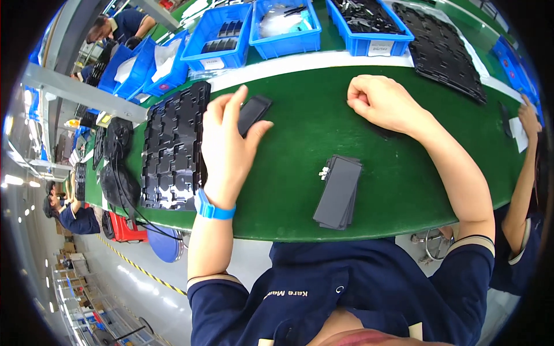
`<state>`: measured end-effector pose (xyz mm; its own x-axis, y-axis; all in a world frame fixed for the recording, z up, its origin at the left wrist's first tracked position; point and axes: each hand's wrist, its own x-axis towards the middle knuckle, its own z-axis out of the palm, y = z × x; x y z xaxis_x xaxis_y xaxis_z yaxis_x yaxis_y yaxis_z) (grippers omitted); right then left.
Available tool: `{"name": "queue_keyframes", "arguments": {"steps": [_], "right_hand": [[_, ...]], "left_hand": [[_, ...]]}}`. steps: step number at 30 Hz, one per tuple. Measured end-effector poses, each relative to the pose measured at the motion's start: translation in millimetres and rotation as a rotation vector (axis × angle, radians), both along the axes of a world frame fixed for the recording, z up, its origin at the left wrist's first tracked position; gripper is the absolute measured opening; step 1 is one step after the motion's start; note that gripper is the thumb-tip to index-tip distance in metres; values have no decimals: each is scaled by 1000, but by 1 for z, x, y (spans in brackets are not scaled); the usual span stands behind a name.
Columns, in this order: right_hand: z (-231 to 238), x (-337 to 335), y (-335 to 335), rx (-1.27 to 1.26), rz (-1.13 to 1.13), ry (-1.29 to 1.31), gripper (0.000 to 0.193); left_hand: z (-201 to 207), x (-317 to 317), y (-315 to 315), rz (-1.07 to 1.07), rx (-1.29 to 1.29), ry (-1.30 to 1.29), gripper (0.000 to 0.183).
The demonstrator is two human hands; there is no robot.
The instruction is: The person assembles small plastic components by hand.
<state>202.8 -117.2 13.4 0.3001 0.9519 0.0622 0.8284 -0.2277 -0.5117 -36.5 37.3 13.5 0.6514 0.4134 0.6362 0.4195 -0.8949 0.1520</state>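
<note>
My left hand (pixel 226 135), with a blue wristband (pixel 214 207), is over the left part of the green table, fingers and thumb spread. A black rectangular piece (pixel 254 112) lies between its thumb and index finger; no firm grip on it shows. Farther right, my right hand (pixel 378 101) is closed with fingers curled in, and what it may hold is hidden. Nearer me lies a slightly fanned stack of dark grey rectangular plates (pixel 339 193). Small white bits (pixel 324 173) sit at the stack's left edge.
A black moulded tray (pixel 173 150) is left of my left hand, another (pixel 441 52) at the far right. Blue bins (pixel 218 37) with parts line the back edge. Black cables (pixel 118 167) hang at the left. A co-worker's hand (pixel 528 121) is at the right edge.
</note>
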Motion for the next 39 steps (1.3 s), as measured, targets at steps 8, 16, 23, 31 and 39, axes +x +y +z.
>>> {"name": "queue_keyframes", "arguments": {"steps": [8,16,23,31,39], "right_hand": [[-6,6,6,151,38,541,18],[-11,5,9,127,41,1024,25],[-10,0,11,149,32,1168,25],[-5,-7,8,183,26,1144,19],[-7,-17,7,195,62,1359,19]], "left_hand": [[6,1,-62,-636,-915,420,75],[15,1,-68,-672,-1063,441,72],[3,-8,-55,-797,-1419,18,73],[-6,8,-49,-592,-1282,-305,64],[-12,8,-46,-447,-1082,-104,67]]}}
